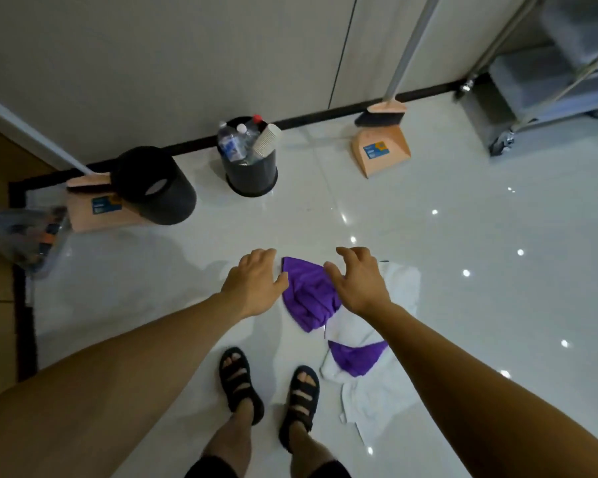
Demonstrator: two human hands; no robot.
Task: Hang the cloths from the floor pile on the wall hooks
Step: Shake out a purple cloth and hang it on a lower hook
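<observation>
On the glossy white tiled floor (446, 219) lie a crumpled white towelling cloth (377, 388) and a purple fabric cloth (309, 298). Both bare arms reach down. The left hand (256, 284) and right hand (358, 281) flank the purple one, fingers loosely spread, gripping nothing.

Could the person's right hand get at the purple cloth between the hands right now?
Probably yes. The right hand hangs open just over the purple cloth, which lies uncovered, partly on the white cloths. The left hand is beside it, not in the way.
</observation>
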